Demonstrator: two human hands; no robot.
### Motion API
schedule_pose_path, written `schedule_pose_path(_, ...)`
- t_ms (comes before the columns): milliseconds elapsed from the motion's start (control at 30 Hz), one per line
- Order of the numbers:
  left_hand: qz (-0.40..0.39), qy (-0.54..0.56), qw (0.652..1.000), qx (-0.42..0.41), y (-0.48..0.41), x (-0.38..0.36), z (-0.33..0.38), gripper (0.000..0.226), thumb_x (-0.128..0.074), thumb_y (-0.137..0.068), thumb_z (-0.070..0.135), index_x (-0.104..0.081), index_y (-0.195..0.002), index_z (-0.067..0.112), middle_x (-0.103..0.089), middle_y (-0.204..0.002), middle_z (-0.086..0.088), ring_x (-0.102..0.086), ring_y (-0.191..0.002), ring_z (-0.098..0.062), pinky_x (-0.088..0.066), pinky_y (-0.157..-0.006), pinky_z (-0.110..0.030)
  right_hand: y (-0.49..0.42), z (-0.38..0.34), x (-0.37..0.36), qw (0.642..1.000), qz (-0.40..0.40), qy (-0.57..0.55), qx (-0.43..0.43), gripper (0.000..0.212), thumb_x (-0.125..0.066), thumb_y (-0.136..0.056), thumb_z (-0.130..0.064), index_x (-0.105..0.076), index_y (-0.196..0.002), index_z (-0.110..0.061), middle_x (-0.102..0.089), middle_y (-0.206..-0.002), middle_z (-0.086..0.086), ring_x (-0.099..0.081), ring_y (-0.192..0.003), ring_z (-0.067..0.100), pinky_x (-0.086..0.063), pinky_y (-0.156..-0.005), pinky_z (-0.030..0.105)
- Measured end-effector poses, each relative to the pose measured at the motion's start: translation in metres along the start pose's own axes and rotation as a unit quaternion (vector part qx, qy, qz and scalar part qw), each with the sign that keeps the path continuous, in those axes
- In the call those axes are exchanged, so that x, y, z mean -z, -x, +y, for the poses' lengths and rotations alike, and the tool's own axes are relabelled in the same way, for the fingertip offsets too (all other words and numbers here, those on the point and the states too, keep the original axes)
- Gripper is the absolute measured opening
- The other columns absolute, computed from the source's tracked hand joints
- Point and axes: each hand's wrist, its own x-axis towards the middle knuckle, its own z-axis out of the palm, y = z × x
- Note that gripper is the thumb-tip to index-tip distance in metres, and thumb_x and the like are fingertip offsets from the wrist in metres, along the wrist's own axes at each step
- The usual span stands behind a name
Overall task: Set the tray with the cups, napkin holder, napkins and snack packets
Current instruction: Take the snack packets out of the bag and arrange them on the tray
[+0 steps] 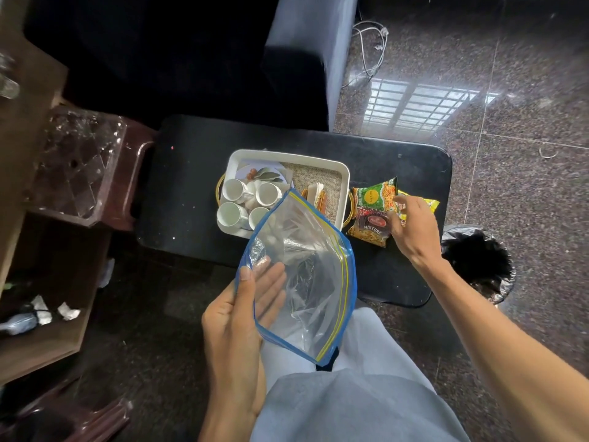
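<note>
A white tray (345,180) sits on a low black table (191,173). Several white cups (232,190) stand in its left half, on a plate with a leaf print. On the burlap mat in its right half stands a napkin holder (314,194) with napkins, partly hidden. My left hand (242,301) holds a clear zip bag (306,272) with a blue rim, open, thumb on its edge. Right of the tray lie snack packets: green (374,194), red "Mixture" (369,226), yellow (430,204). My right hand (411,224) reaches over them and pinches the green packet's edge.
A bin with a black liner (478,260) stands right of the table. A brown stool (127,173) with a clear plastic box (79,157) is at the left, beside a wooden shelf (47,330). A dark sofa (287,59) is behind; a white cable (369,49) lies on the floor.
</note>
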Motion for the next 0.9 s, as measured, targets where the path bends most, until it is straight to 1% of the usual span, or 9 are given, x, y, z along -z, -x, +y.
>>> schedule_pose_path(100, -0.004, 0.001, 1.0, -0.006, 0.0, 0.002, 0.003, 0.04, -0.055, -0.093, 0.042, -0.073, -0.113, 0.013, -0.081, -0.108, -0.009, -0.077, -0.105, -0.022, -0.061, -0.087, -0.028, 0.025, -0.025, 0.028, 0.992, 0.0, -0.107, 0.071, 0.04, -0.07, -0.09, -0.024, -0.06, -0.126, -0.01, -0.065, -0.12, 0.008, -0.063, -0.101, 0.021, -0.05, -0.089, 0.03)
schedule_pose_path(233, -0.016, -0.013, 1.0, -0.017, 0.0, 0.003, 0.008, 0.036, -0.052, -0.099, 0.04, -0.073, -0.113, 0.014, -0.081, -0.106, -0.007, -0.077, -0.103, -0.021, -0.061, -0.088, -0.029, 0.074, -0.063, 0.049, 0.956, -0.159, -0.165, 0.184, 0.095, -0.076, -0.075, -0.062, -0.029, -0.153, -0.034, -0.04, -0.152, -0.012, -0.041, -0.137, 0.005, -0.038, -0.109, 0.022)
schedule_pose_path(333, -0.044, -0.04, 0.998, -0.021, 0.0, 0.002, 0.011, 0.035, -0.048, -0.103, 0.038, -0.074, -0.11, 0.016, -0.082, -0.104, -0.005, -0.077, -0.103, -0.019, -0.062, -0.091, -0.032, 0.098, -0.093, 0.045, 0.924, -0.175, -0.214, 0.263, 0.113, -0.084, -0.071, -0.055, -0.018, -0.157, -0.023, -0.027, -0.161, -0.007, -0.031, -0.147, 0.013, -0.033, -0.117, 0.03)
schedule_pose_path(433, -0.091, -0.074, 0.993, -0.017, -0.003, -0.001, 0.01, 0.039, -0.047, -0.103, 0.041, -0.076, -0.107, 0.017, -0.082, -0.1, -0.004, -0.078, -0.099, -0.018, -0.062, -0.081, -0.03, 0.112, -0.122, 0.032, 0.921, -0.165, -0.254, 0.243, 0.117, -0.089, -0.067, -0.049, -0.018, -0.156, -0.023, -0.036, -0.156, -0.009, -0.043, -0.139, 0.01, -0.039, -0.111, 0.025)
schedule_pose_path(533, -0.148, -0.125, 0.981, -0.012, -0.013, -0.005, 0.008, 0.037, -0.048, -0.102, 0.04, -0.081, -0.095, 0.024, -0.083, -0.096, -0.004, -0.079, -0.094, -0.018, -0.064, -0.068, -0.027, 0.131, -0.136, 0.014, 0.944, -0.129, -0.2, 0.23, 0.089, -0.077, -0.076, -0.05, -0.04, -0.148, -0.012, -0.044, -0.136, -0.039, -0.06, -0.112, 0.002, -0.044, -0.092, 0.006)
schedule_pose_path(633, -0.218, -0.234, 0.946, -0.053, -0.03, -0.001, 0.014, 0.027, -0.061, -0.093, 0.05, -0.076, -0.105, 0.032, -0.081, -0.104, 0.006, -0.076, -0.102, -0.01, -0.059, -0.079, -0.018, 0.138, -0.155, -0.002, 0.963, -0.065, -0.223, 0.133, 0.03, -0.056, -0.1, -0.02, -0.06, -0.128, -0.013, -0.074, -0.1, -0.023, -0.072, -0.088, 0.002, -0.056, -0.072, 0.015)
schedule_pose_path(700, -0.249, -0.283, 0.92, -0.104, -0.04, 0.009, 0.017, 0.034, -0.069, -0.088, 0.056, -0.072, -0.113, 0.033, -0.078, -0.111, 0.012, -0.072, -0.109, -0.006, -0.057, -0.089, -0.021, 0.134, -0.169, 0.001, 0.973, -0.007, -0.213, 0.092, 0.031, -0.065, -0.092, -0.006, -0.065, -0.121, -0.017, -0.073, -0.098, -0.025, -0.071, -0.092, -0.001, -0.056, -0.077, 0.018)
schedule_pose_path(800, -0.168, -0.276, 0.929, -0.183, -0.043, 0.031, 0.012, 0.048, -0.064, -0.084, 0.058, -0.067, -0.126, 0.033, -0.07, -0.125, 0.017, -0.063, -0.122, 0.0, -0.05, -0.097, -0.017, 0.124, -0.179, 0.002, 0.94, 0.063, -0.336, 0.011, 0.025, -0.071, -0.085, -0.009, -0.069, -0.101, -0.028, -0.07, -0.089, -0.029, -0.067, -0.082, -0.006, -0.055, -0.071, 0.021)
schedule_pose_path(900, -0.103, -0.258, 0.951, -0.133, -0.045, 0.055, 0.005, 0.045, -0.069, -0.086, 0.062, -0.06, -0.128, 0.049, -0.062, -0.133, 0.021, -0.057, -0.122, 0.009, -0.049, -0.096, -0.015, 0.115, -0.186, 0.002, 0.89, 0.154, -0.424, -0.071, 0.019, -0.073, -0.087, -0.006, -0.072, -0.095, -0.023, -0.073, -0.083, -0.02, -0.067, -0.078, -0.003, -0.055, -0.07, 0.021)
